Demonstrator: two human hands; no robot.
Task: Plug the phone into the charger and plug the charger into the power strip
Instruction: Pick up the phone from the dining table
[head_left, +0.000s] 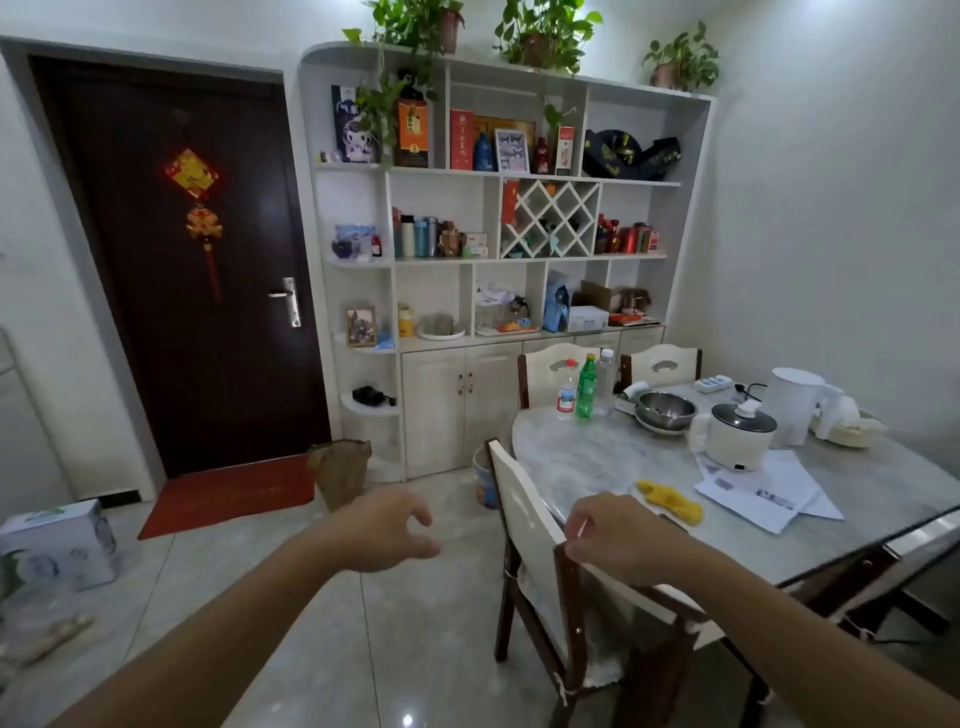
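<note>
The left hand (387, 530) is open, with curled fingers and nothing in its grip. It hangs over the floor, left of the chair (540, 525). The right hand (618, 535) has a narrow grip, thumb and finger pinched on something thin and pale. I cannot tell what it is. This hand is above the top of the chair back, at the near edge of the surface (597, 457).

The power strip (712, 384) lies at the far edge of the surface, well apart from both hands. Its long side runs left to right. The right hand is nearer to it. I see no phone or charger yet, so the plugging has not started.
</note>
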